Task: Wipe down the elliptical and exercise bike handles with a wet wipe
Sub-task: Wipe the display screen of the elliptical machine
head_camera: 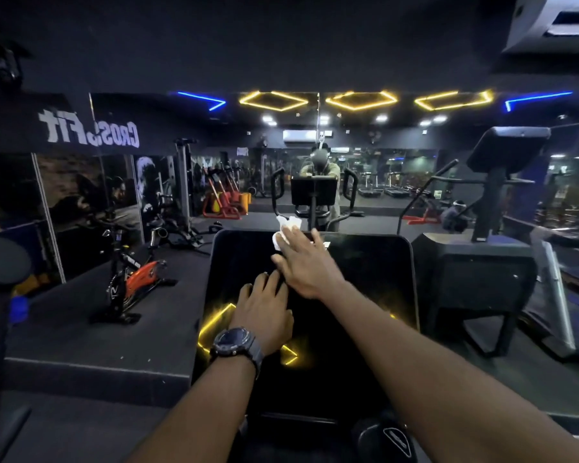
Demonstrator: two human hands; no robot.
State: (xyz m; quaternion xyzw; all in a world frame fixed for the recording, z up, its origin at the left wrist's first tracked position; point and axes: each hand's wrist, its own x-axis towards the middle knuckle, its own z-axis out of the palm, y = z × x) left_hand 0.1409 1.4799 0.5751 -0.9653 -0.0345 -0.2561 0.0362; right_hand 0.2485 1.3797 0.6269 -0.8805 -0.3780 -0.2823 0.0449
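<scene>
A broad wall mirror (381, 182) fills the far side of the dim gym, reflecting yellow and blue ceiling light strips and, past the grips, a person leaning over a machine. Nearer, directly beneath both grips, the large glossy black console screen (365, 295) of the exercise machine slopes up and away, catching yellow reflections near the left wrist. Well off to the left of the left grip stands a black-and-orange stationary exercise bike (137, 279) on the dark floor. The left hand (264, 312), wearing a dark wristwatch (232, 341), lies flat on the screen, its grip relaxed and holding nothing. The right hand (306, 262) reaches further up the screen, just beyond the left fingertips, pinching a crumpled white wet wipe (286, 233) against the console's top edge.
</scene>
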